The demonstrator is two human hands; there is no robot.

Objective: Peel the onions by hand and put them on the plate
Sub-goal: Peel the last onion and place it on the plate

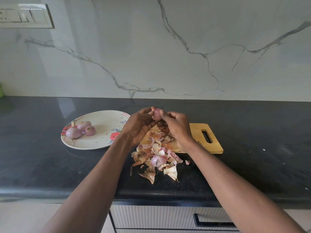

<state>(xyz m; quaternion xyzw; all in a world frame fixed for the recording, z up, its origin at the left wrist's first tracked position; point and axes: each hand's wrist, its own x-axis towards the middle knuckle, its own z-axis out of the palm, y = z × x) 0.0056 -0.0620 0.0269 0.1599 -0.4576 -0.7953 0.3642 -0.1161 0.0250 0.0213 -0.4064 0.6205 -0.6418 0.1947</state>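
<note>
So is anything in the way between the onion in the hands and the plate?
Nothing visible is. The onion is held up by the left hand and right hand, and the plate has bare space beside its three onions.

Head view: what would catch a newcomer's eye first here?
Both hands meet above the black counter, the left hand and right hand gripping a small pink onion. Below lies a heap of papery onion skins; left, three peeled onions rest on a floral white plate.
</note>
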